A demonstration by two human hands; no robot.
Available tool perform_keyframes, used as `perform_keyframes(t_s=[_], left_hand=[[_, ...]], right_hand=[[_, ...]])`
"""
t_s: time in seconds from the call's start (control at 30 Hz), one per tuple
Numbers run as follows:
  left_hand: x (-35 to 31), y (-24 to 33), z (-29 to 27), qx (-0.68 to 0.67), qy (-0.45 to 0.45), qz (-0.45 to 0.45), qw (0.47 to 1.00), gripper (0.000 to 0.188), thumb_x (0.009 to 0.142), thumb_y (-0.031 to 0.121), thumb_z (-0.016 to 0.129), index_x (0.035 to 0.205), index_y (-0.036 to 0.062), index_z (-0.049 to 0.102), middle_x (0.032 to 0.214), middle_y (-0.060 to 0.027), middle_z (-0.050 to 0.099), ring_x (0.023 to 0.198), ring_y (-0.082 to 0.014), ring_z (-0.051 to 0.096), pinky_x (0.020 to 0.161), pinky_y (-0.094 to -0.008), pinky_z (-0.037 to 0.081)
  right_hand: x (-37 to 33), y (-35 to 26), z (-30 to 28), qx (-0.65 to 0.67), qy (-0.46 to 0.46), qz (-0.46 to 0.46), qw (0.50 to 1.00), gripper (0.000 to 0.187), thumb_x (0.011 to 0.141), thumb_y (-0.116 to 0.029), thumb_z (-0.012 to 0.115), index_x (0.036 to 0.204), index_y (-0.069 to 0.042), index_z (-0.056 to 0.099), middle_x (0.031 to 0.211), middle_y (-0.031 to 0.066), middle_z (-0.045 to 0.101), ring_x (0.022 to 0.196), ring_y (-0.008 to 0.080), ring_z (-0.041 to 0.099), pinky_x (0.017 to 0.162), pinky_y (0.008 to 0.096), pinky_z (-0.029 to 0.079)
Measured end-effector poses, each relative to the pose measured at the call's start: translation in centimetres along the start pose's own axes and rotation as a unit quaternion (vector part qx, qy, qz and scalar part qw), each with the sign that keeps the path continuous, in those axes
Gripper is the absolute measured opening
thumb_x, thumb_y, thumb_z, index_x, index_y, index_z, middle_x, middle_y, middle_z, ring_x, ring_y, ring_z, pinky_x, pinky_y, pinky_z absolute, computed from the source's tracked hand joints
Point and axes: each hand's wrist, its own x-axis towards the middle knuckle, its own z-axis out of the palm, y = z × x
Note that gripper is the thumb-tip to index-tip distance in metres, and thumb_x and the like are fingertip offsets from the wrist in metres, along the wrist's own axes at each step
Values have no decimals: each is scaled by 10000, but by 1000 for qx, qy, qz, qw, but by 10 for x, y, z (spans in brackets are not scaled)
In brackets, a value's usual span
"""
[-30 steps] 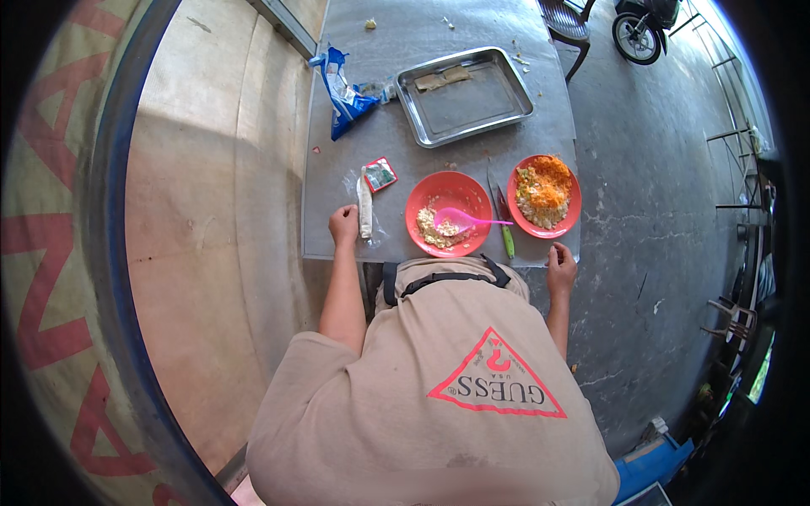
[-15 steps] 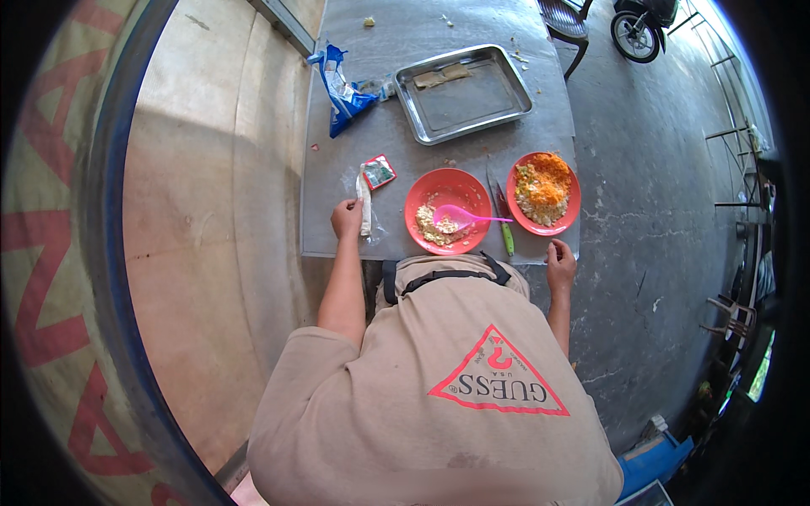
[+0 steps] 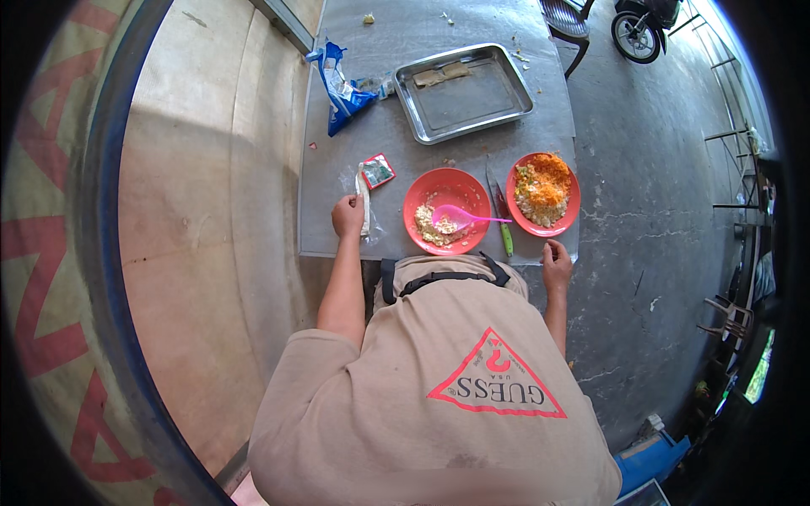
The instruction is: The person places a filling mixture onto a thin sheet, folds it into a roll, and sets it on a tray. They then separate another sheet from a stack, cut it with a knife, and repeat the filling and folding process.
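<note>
My left hand point(image 3: 347, 217) is at the table's left front, fingers closed on the edge of a long white folded strip point(image 3: 365, 211) lying on clear plastic. Just beyond the strip is a small red-edged packet point(image 3: 379, 171) with a dark green middle. In front of me stands a red-orange plate point(image 3: 439, 181) with a pale chopped mixture point(image 3: 432, 228) and a pink spoon point(image 3: 472, 217) resting in it. A knife point(image 3: 506, 239) with a green handle lies to its right. My right hand point(image 3: 557, 266) rests by the front right edge, fingers curled in, nothing visible in them.
A second red-orange plate point(image 3: 574, 198) holds shredded orange food point(image 3: 547, 179) and a pale mixture. Farther back is a metal tray point(image 3: 468, 110) with flat brown pieces point(image 3: 443, 74). A blue and white bag point(image 3: 344, 101) lies left of it. A chair point(image 3: 567, 24) stands beyond the table point(image 3: 388, 34).
My left hand has shifted very slightly, staying at the white strip. My right hand has moved a little to the left. The plates, spoon and tray stay put.
</note>
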Motion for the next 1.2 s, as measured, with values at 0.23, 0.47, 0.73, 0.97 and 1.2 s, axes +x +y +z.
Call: perform_keyframes(t_s=[0.23,0.47,0.73,0.97,1.2], left_hand=[[-3,10,-3,75,11,37,996,236,854,273,611,898,84,745,865,-164,718,825,-361,685,739,-458,539],[4,3,4,21,37,-20,999,266,862,298,626,901,60,739,860,-172,719,823,-361,690,754,-454,539],[7,-10,-2,-44,32,-21,998,262,869,280,665,909,31,735,834,-165,726,794,-340,704,751,-413,544],[2,2,-3,-8,-35,5,999,412,785,351,754,1022,17,714,925,-174,724,885,-327,698,798,-412,540],[7,10,6,96,-46,27,994,419,751,267,721,1088,26,665,1001,-200,690,984,-385,644,867,-470,513]], right_hand=[[0,-3,0,-3,3,-17,1000,231,939,-207,639,1063,-17,686,775,56,680,674,125,633,639,292,518],[1,-6,-1,2,-1,-16,1000,226,939,-206,638,1056,-20,689,769,61,680,665,130,636,633,294,521],[2,-7,-2,-6,-1,-20,1000,224,938,-204,638,1057,-21,691,782,67,691,681,137,652,635,299,528],[4,-9,-2,-20,-13,-26,999,233,949,-202,634,1075,-11,682,788,48,678,645,111,629,597,273,514],[8,-12,-2,-2,-18,-18,1000,237,954,-203,633,1080,-8,680,798,44,679,635,104,626,579,263,511]])
